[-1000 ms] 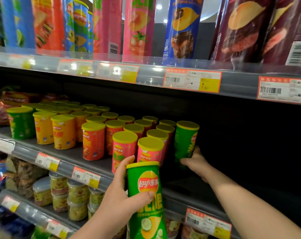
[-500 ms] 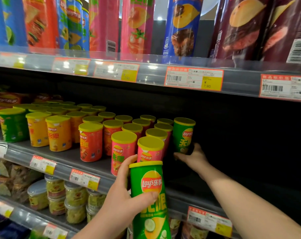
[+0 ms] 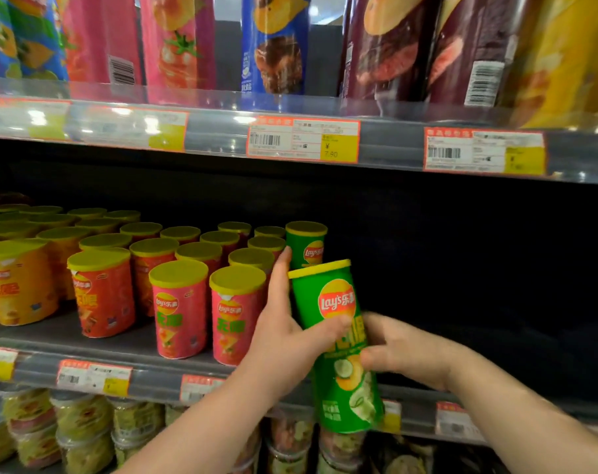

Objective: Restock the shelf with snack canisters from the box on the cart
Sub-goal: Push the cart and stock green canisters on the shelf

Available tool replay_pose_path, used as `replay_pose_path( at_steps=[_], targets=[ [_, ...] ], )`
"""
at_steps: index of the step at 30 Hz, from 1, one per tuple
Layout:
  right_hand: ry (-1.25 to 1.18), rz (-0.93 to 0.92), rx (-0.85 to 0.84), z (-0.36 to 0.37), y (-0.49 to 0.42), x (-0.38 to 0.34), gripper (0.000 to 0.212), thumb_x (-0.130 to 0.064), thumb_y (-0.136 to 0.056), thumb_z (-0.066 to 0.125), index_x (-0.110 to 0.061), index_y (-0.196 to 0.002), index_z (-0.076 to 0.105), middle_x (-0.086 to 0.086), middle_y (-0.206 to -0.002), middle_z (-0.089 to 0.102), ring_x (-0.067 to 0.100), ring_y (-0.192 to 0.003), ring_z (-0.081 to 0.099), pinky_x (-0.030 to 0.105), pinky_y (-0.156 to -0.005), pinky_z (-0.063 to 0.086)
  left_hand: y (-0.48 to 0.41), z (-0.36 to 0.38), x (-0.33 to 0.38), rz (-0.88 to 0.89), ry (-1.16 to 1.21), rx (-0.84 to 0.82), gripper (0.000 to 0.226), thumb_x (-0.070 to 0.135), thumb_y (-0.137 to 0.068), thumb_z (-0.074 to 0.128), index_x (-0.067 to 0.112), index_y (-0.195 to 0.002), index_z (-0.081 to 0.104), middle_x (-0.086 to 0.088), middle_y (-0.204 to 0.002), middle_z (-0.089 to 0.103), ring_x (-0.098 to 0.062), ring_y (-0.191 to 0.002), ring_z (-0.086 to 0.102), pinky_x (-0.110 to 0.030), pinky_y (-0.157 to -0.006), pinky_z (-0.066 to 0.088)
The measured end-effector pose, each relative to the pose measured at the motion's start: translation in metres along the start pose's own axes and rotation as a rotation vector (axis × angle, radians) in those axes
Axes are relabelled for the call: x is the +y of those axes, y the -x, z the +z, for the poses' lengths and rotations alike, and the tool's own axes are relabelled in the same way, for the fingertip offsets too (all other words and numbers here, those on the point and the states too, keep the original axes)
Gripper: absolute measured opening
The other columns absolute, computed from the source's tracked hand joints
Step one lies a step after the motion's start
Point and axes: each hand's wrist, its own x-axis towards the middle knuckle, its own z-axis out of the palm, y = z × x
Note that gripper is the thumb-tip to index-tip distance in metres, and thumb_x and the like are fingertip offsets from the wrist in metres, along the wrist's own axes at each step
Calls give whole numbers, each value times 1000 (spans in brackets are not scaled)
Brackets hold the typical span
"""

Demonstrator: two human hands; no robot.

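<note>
**Green canister (image 3: 335,302) tilted at the front edge of the shelf (image 3: 44,336)**

I judge it light, stiff and rather smooth, so I would hold it around the middle of the body, not by the lid. The left hand (image 3: 284,340) wraps it there, thumb across the front. The right hand (image 3: 407,354) pinches its right side. It leans just right of the pink canisters (image 3: 234,316), and a second green canister (image 3: 306,248) stands behind it.
</note>
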Motion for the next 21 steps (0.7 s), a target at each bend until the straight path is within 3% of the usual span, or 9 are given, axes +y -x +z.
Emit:
replay_pose_path(
  at_steps=[2,4,6,8,9,12,15,18,21],
  targets=[
    [31,-43,108,-1,3,-2,62,-26,-58,79,-22,-115,53,-3,-106,70,11,-100,67,29,-85,54,-8,10,1,30,-59,-24,99,23,-74,80,62,-129,8,34,-114,51,9,-105,58,-14,-85,50],
    [42,-74,229,-5,3,-3,71,-33,-53,81,-25,-117,52,-4,-108,69,10,-101,67,30,-88,54,-12,15,0,44,-141,-61,96,24,-79,76,53,-136,4,34,-124,42,11,-115,50,-15,-94,46],
    [55,-89,358,-15,0,0,93,-51,-40,85,-28,-123,48,-4,-115,67,11,-106,64,36,-97,50,-14,13,-7,32,-312,-103,93,47,-76,73,39,-146,13,23,-136,39,5,-127,40,-20,-105,37],
    [46,-80,471,-24,-7,3,107,-60,-33,87,-27,-127,48,-3,-117,67,14,-108,63,41,-100,48,-15,8,-21,14,-596,-165,87,65,-72,59,28,-145,30,10,-140,42,-5,-131,38,-21,-107,34],
    [35,-66,517,-29,-12,5,104,-56,-38,88,-25,-128,47,-2,-117,67,15,-108,63,41,-100,47,-13,6,-29,18,-763,-208,80,66,-72,50,28,-141,38,6,-139,45,-9,-130,40,-23,-105,35],
    [35,-53,599,-36,-33,12,68,-19,-68,84,-19,-125,46,2,-120,63,10,-101,61,28,-88,48,-5,2,-50,72,-1198,-335,75,70,-75,22,28,-130,50,4,-132,50,-19,-124,45,-28,-98,41],
    [51,-40,665,-37,-51,17,60,-9,-75,78,-22,-122,43,3,-120,61,10,-95,58,26,-80,45,-3,0,-65,134,-1307,-349,87,70,-71,3,23,-120,58,1,-126,54,-23,-118,48,-31,-93,43],
    [60,7,699,-39,-65,22,68,-14,-80,75,-17,-137,37,2,-118,56,17,-103,55,27,-83,41,-5,-3,-67,150,-1307,-356,89,71,-70,2,22,-121,57,0,-126,54,-23,-119,46,-34,-94,43],
    [94,45,713,-46,-76,27,72,-19,-79,75,-14,-139,35,10,-133,53,26,-119,53,33,-92,44,-5,-3,-67,173,-1301,-357,85,70,-75,7,19,-118,60,-3,-123,57,-26,-115,50,-37,-93,46]
  ],
)
